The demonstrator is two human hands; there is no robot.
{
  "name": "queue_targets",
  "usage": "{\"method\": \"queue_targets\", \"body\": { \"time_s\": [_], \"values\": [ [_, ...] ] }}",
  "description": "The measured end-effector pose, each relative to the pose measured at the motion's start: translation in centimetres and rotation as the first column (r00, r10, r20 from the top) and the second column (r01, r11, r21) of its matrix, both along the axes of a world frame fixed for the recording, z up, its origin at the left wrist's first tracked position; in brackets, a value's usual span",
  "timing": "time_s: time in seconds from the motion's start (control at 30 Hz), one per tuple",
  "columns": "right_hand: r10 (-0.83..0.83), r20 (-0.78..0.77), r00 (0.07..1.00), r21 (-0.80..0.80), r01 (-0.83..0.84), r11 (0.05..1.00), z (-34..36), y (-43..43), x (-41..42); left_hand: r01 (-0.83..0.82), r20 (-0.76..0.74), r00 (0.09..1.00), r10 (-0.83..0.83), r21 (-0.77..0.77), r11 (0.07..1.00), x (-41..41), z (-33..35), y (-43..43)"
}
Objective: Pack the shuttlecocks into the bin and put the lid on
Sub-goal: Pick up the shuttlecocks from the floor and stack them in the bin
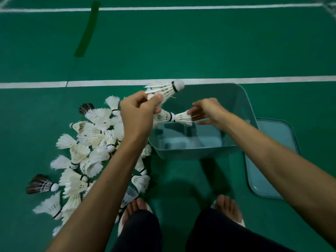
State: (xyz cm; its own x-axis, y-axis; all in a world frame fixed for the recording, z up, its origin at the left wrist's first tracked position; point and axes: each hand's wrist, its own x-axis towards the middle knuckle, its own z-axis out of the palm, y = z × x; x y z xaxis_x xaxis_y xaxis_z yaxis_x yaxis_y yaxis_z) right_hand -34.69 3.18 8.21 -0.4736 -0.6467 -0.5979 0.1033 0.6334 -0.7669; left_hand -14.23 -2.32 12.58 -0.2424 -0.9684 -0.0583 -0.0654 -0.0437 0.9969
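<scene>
Gripping two white shuttlecocks in the left hand (138, 113), with the fingers curled round the feather skirts. At 1 o'clock from this hand, the upper shuttlecock (163, 89), cork toward 3 o'clock, above the far rim of the bin (243, 106). At 3 o'clock from the same hand, the lower shuttlecock (162, 117), cork also toward 3 o'clock. Against that cork, the narrow end of a third shuttlecock (183, 118), with the skirt widening toward 3 o'clock. Pinching the feather edge of this one with the fingertips of the right hand (206, 110) (thumb above, other fingers below), at 9 o'clock from that hand. Below both, the open translucent bin on the green floor (181, 42), at 5 o'clock from the left hand and 6 o'clock from the right hand. At 4 o'clock from the right hand, the lid (272, 160), flat on the floor just beside the bin. At 7 o'clock from the left hand, the pile of shuttlecocks (87, 151), mostly white, with a dark-feathered shuttlecock (41, 184) at its 8 o'clock edge.
</scene>
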Motion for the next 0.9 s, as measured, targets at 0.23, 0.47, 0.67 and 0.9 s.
{"method": "queue_targets", "body": {
  "time_s": [0.23, 0.47, 0.67, 0.9],
  "values": [
    [0.163, 0.079, 0.983, 0.097, -0.171, 0.981, -8.8, -4.7, -2.1, 0.036, 0.116, 0.992, -0.049, 0.111, 0.993, -3.7, -4.7, -0.2],
    [0.183, 0.188, 0.965, 0.07, -0.199, 0.977, -11.1, -6.7, -2.5, -0.01, 0.106, 0.994, -0.02, 0.276, 0.961, -5.7, -7.1, 0.0],
    [0.136, 0.1, 0.986, 0.069, -0.143, 0.987, -7.7, -2.6, -5.3, -0.007, 0.084, 0.996, -0.02, 0.306, 0.952, -6.5, -6.8, 0.2],
    [0.569, 0.134, 0.811, -0.34, -0.501, 0.795, -4.6, 1.6, -3.8, 0.062, -0.079, 0.997, -0.028, 0.475, 0.878, -8.4, -5.4, 0.7]
  ]
}}
